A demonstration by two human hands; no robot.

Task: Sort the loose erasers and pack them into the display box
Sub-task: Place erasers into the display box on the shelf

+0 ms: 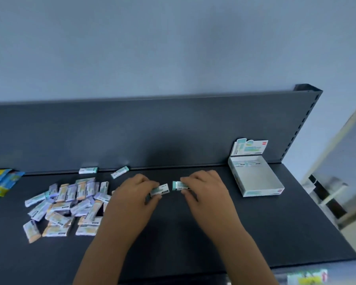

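Head view: at the far left edge of the shelf lie blue-and-yellow packets [0, 182], partly cut off by the frame. Right of them sprawls the pile of erasers [68, 204], wrapped blocks lying crosswise and overlapping, some with peach bands, some lilac. Beyond the pile, against the back panel [152, 130], two stray erasers [88, 170] lie apart from each other.

The left hand [136, 194] sits just right of the pile, its wrist over the pile's edge, fingers and thumb curled round the left-held eraser [159, 190]. A small gap separates that from the right-held eraser [178, 185], whose teal end points left; the right hand [206, 190] pinches it between thumb and fingers. Both erasers are low over the shelf, though contact with it cannot be told.

Well to the right stands the display box [255, 177], open, its printed lid flap upright against the back panel; a row of wrappers shows along its far inner wall.

Bare shelf lies between the right hand and the box, and in a broad band along the near edge. The right edge drops off just past the box, beside a slotted upright [304, 120].

The shelf [193, 243] is dark and matt; a pale blue-grey wall [152, 38] rises behind.
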